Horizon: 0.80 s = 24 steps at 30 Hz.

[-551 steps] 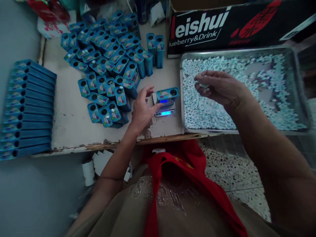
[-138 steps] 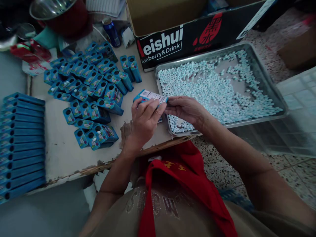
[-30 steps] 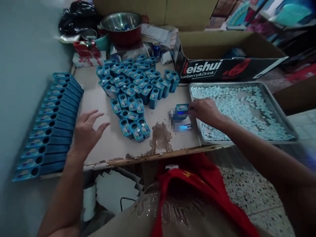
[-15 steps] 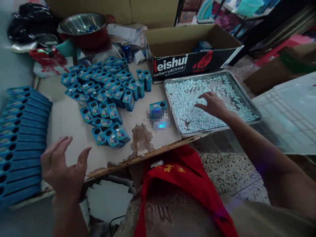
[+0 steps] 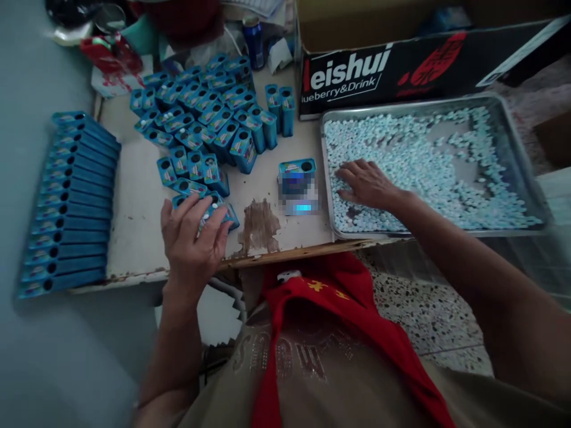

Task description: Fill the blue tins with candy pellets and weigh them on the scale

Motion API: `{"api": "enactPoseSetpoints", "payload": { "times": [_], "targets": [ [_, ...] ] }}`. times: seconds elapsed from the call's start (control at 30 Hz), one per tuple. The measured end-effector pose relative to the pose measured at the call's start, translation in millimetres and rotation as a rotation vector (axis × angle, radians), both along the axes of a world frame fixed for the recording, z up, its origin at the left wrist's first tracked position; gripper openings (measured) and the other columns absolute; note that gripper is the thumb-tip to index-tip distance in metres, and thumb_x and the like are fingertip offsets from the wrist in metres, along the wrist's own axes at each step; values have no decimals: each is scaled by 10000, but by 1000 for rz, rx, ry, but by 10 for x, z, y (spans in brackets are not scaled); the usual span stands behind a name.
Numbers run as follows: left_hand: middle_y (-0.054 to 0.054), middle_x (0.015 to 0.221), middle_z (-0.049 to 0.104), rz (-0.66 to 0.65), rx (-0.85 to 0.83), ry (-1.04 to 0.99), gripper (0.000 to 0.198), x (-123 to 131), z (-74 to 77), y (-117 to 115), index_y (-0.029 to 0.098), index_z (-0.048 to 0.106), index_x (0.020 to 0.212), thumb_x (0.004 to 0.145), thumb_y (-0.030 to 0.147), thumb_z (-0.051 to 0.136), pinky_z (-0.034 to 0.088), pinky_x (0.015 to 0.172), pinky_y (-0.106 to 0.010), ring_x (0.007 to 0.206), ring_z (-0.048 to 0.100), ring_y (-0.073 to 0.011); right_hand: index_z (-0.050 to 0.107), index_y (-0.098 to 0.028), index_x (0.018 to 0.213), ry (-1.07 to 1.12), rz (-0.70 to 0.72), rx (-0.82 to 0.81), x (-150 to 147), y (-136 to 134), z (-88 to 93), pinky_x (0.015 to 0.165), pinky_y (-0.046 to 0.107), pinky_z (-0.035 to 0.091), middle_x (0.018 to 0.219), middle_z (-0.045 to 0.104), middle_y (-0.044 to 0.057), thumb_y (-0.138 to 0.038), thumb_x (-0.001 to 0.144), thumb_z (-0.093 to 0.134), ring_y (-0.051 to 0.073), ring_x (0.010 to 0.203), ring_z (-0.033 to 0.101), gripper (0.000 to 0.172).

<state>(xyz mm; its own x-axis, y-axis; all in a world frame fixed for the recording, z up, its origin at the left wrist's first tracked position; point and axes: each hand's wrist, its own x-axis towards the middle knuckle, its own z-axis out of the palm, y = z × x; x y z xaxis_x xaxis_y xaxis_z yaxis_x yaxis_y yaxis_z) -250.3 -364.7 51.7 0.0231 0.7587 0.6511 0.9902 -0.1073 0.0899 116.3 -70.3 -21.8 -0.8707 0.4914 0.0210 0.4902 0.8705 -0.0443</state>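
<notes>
My left hand (image 5: 191, 229) is over the nearest small blue containers (image 5: 229, 217), its fingers apart and curved down onto them; the fingertips partly hide their tops. These containers have printed tops, some with a dark round hole and some with small white tablets on them. A large group of similar blue containers (image 5: 209, 113) stands just beyond. My right hand (image 5: 368, 184) rests with fingers spread on the small white and pale-blue tablets (image 5: 392, 160), near the left side of a shallow metal tray (image 5: 435, 104). No tablet shows lifted in its fingers.
A long row of blue containers (image 5: 80, 208) lines the table's left end. Between my hands stands a blue-topped item (image 5: 297, 166), partly pixelated. Behind are a black printed carton (image 5: 348, 71), a drink can (image 5: 253, 41) and crumpled tissue (image 5: 279, 54). The wooden table edge (image 5: 285, 255) is chipped.
My left hand has moved right, from beside the row of containers to over the nearest group. My right hand has shifted towards the tray's left side, down onto the tablets. The view has tilted downward.
</notes>
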Motion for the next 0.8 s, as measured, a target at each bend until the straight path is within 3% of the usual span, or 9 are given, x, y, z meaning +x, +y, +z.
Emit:
{"api": "enactPoseSetpoints", "payload": {
  "times": [0.1,0.23,0.33,0.47,0.57,0.67,0.8],
  "targets": [
    [-71,1405,774,-16,-21,20,511,44,-146,16,408,725,1431,964,227,825,474,1308,-686,1382,717,-362,686,-111,1228,-57,-64,-49,35,-40,11,791,376,355,1213,731,252,-242,1056,653,319,986,602,219],
    [-71,1375,790,-81,-64,7,413,201,-295,97,369,752,1347,979,187,792,526,1267,-654,1347,740,-338,687,-190,1018,15,-332,-354,120,-21,129,689,334,302,923,743,113,-173,989,712,218,745,557,42],
    [-56,1394,785,-136,-132,-80,407,321,-340,193,377,762,1328,982,163,770,524,1284,-628,1360,734,-322,689,-200,947,274,-656,-641,219,48,248,695,325,362,734,632,29,-200,958,735,182,683,509,47],
    [-74,1381,778,-144,-199,-288,384,459,-401,409,340,738,1373,1010,215,762,536,1281,-584,1353,730,-319,703,-184,920,630,-911,-1138,340,107,370,624,319,353,782,604,38,-162,925,649,144,653,475,59],
    [-103,1415,740,-88,-225,-592,571,561,-533,660,316,602,1531,1001,339,812,582,1227,-545,1354,719,-320,669,-205,840,825,-963,-1287,386,88,412,609,308,373,896,639,64,-186,876,700,144,718,531,51],
    [-115,1455,698,-67,-247,-879,810,615,-727,949,356,432,1640,961,418,868,631,1146,-518,1381,701,-322,670,-233,877,919,-853,-1306,399,45,424,702,321,471,978,662,57,-212,797,785,163,832,599,142],
    [-115,1511,660,-59,-253,-970,896,581,-935,1264,401,416,1630,897,382,931,613,1150,-555,1461,646,-350,701,-230,939,806,-775,-1286,398,29,406,611,310,377,863,604,35,-341,697,883,132,693,479,323]
  ]
}}
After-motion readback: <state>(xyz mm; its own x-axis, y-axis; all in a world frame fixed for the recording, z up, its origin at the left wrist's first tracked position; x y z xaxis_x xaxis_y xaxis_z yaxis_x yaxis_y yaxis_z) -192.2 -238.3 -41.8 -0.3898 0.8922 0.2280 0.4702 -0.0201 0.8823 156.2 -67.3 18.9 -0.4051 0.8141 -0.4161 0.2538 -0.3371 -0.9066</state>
